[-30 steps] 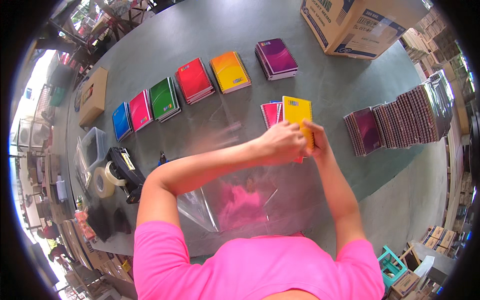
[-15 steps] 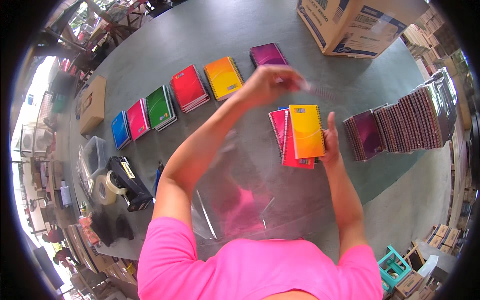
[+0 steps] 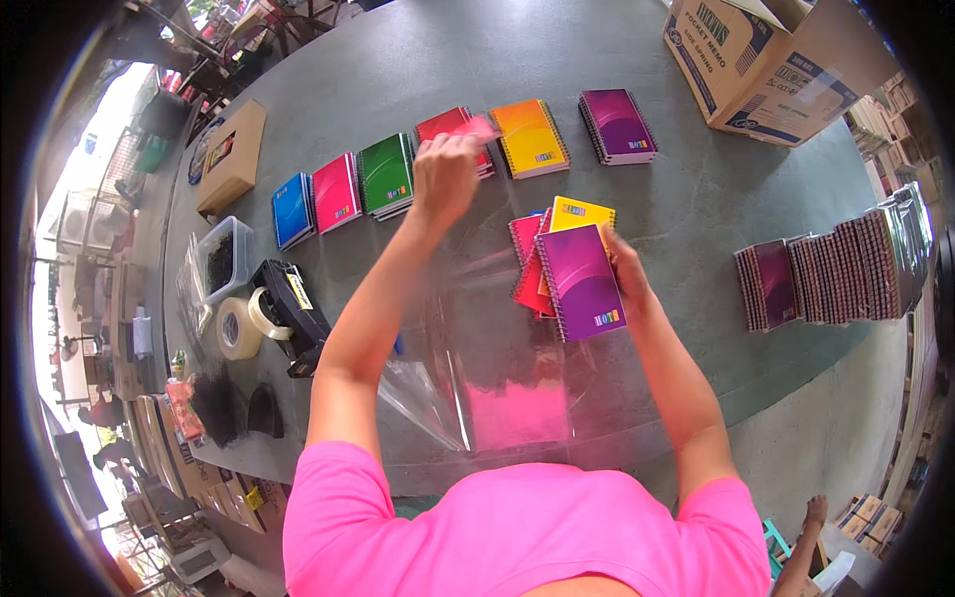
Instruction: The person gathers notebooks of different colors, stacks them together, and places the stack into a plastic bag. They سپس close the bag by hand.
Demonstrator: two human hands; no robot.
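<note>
"What carries it all?"

"A grey-green worktop (image 3: 686, 214); across it, a slanting row of six notebook stacks (image 3: 386, 174); blue, pink, green, red, yellow, purple."

"And the sides?"

"Left, a clear plastic box (image 3: 229, 261), tape roll (image 3: 247, 336) and black tape dispenser (image 3: 306, 330); right, wrapped notebooks (image 3: 831, 279) and a cardboard carton (image 3: 756, 85); nearest, clear film (image 3: 517, 413)."

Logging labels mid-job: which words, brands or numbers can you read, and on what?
I won't copy wording out, but print stands here:
Cardboard box: large lettering, legible; finer lines too small.
Purple notebook at the right hand: multicoloured logo, too small.
Notebook stacks: likewise.
Black tape dispenser: pale label, too small.
</note>
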